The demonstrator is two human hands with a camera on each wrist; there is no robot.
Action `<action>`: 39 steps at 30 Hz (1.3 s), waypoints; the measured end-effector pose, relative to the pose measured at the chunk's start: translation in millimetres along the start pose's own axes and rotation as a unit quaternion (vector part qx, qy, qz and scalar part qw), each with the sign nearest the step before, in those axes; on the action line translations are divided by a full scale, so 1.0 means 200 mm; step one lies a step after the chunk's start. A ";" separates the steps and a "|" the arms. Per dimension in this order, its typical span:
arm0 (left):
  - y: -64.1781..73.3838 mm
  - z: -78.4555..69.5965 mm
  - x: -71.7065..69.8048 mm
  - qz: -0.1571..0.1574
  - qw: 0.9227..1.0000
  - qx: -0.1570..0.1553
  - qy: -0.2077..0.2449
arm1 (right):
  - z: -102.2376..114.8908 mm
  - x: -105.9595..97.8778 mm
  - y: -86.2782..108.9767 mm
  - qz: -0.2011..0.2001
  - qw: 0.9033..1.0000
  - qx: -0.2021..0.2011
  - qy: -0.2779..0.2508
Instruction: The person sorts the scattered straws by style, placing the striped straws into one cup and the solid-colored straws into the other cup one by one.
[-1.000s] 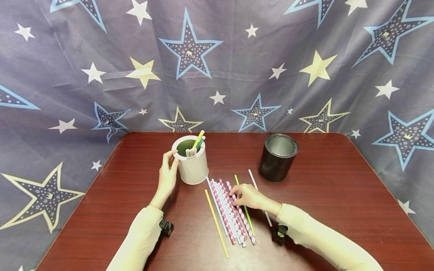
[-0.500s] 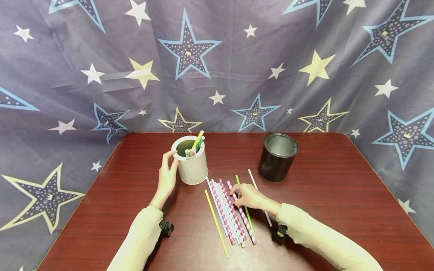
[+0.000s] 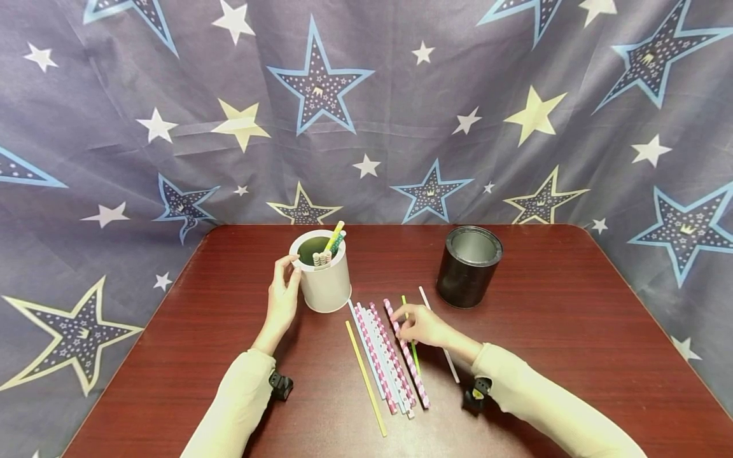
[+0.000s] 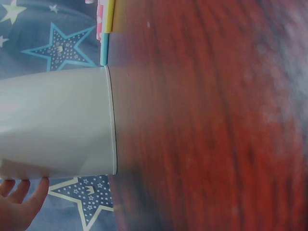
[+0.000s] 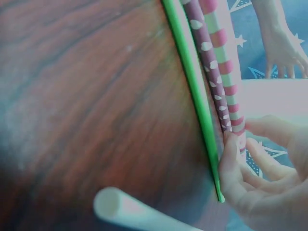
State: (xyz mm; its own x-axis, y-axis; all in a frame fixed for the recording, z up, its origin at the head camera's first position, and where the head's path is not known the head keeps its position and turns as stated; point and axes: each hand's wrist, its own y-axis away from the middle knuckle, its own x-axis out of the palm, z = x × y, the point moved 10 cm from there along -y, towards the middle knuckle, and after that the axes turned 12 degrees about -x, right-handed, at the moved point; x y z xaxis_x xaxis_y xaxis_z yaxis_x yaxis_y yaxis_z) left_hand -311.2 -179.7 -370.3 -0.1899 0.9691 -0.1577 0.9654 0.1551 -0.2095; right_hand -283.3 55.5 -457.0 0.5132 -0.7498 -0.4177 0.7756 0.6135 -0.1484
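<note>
My left hand [image 3: 282, 296] holds a white cylindrical can [image 3: 328, 287] at its rim and left side. In the left wrist view, fingertips [image 4: 42, 185] touch the can's wall. Several paper straws [image 3: 328, 257] stand inside it. My right hand [image 3: 426, 327] pinches a pink-and-white striped straw [image 3: 417, 376] near its far end; a shadow shows beneath it, slightly off the table. Beside it lie a green straw [image 3: 416, 357], partly covered by the hand, and a row of pink patterned and light blue straws [image 3: 382, 359].
A black can [image 3: 466, 273] stands at the back right of the reddish-brown table [image 3: 550, 331]. One yellow straw [image 3: 366, 378] lies left of the row, and a pale pink straw [image 3: 450, 366] lies under the right wrist. A star-patterned curtain [image 3: 378, 127] hangs behind.
My right hand has taken hold of the striped straw and moved it slightly up and right, shifting the green straw's far end a little. My left hand has stayed at the white can.
</note>
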 end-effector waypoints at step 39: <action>0.00 0.01 0.00 0.000 1.000 -0.001 -0.007 | 0.15 -0.19 -0.09 -0.136 0.982 -0.004 -0.133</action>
State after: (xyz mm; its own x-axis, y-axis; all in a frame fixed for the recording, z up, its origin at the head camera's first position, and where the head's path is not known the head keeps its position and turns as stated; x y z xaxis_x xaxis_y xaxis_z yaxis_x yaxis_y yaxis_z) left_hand -311.3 -180.8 -371.5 -0.1931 0.9662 -0.1708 0.9656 0.1562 -0.2079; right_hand -306.2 64.7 -411.0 0.3655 -0.9239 -0.1130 0.8949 0.3822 -0.2304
